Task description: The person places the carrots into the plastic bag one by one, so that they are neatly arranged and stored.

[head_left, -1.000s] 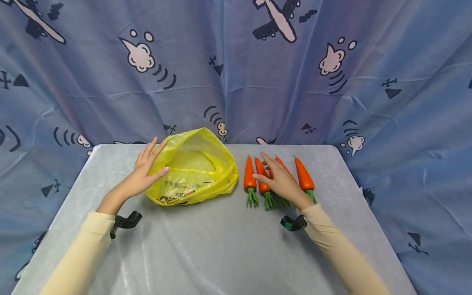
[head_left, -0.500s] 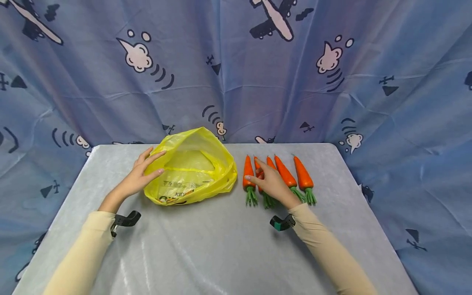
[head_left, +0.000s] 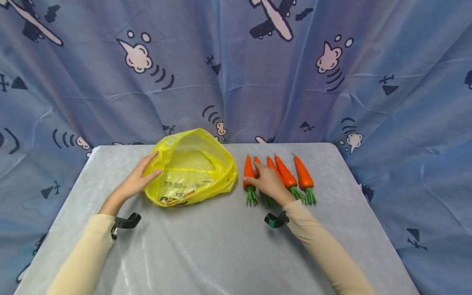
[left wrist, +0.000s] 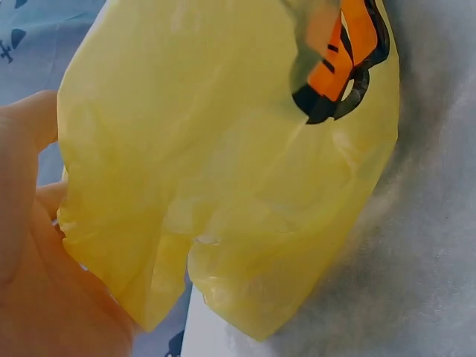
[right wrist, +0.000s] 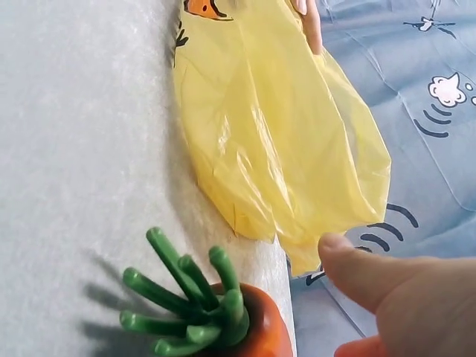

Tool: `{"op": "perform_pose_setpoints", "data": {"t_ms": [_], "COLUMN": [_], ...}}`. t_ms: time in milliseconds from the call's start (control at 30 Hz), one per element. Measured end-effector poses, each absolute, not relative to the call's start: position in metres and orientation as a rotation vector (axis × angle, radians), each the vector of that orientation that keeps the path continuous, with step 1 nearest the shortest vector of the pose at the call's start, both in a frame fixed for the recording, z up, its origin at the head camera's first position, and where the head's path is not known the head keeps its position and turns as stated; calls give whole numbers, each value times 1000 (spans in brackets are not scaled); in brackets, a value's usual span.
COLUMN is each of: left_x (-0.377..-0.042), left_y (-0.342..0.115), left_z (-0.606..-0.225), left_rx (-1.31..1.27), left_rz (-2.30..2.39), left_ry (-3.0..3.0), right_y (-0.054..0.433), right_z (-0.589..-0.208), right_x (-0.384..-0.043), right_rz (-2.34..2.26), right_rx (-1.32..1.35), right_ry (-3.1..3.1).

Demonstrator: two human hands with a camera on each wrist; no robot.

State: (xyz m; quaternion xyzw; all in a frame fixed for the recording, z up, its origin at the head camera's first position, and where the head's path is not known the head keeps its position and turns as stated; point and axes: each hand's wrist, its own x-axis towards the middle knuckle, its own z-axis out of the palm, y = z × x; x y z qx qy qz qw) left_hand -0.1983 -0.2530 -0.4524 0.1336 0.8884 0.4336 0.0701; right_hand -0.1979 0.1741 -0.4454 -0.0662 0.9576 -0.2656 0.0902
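Note:
A yellow plastic bag (head_left: 191, 180) lies on the table with its mouth gaping. At its left side my left hand (head_left: 134, 180) touches the edge, thumb over the front and fingers at the rim; the left wrist view has this hand (left wrist: 59, 253) against the plastic, fingertips partly hidden behind it. Several orange carrots with green stems lie in a row right of the bag. My right hand (head_left: 271, 182) is over the leftmost carrot (head_left: 248, 166) and its neighbour, thumb extended across the leftmost one. In the right wrist view a carrot's green stems (right wrist: 197, 305) show below the thumb.
A pale grey cover lies over the table (head_left: 206, 246). The blue printed curtain (head_left: 236, 82) hangs right behind the table's far edge. Farther right are more carrots, among them the rightmost carrot (head_left: 304, 174).
My right hand has moved left, from over the middle carrots to the leftmost ones, uncovering those on the right. My left hand's fingers have drawn closer together at the bag's edge.

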Motion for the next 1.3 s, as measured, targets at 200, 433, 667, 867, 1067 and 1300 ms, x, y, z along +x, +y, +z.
{"op": "perform_pose_setpoints", "data": {"t_ms": [200, 433, 667, 867, 1067, 1300], "left_x": [-192, -189, -187, -186, -186, -185], "left_y": [-255, -258, -258, -258, -259, -260], "left_z": [-452, -454, -453, -453, -454, -454], "left_rx": [389, 387, 386, 380, 376, 363], "left_rz": [1327, 1319, 1334, 1333, 1334, 1340], "left_ry": [2660, 2670, 2660, 2660, 2662, 2648], "right_y": [171, 169, 171, 174, 175, 176], "right_z": [-446, -449, -452, -455, -457, -459], "right_x": [-200, -205, -213, -216, -217, -220], "right_rz": [-755, -784, -813, -929, -988, -990], "right_rx": [-172, -150, -121, -105, -96, -76], "right_ry": [2860, 2848, 2798, 2715, 2674, 2651]}}
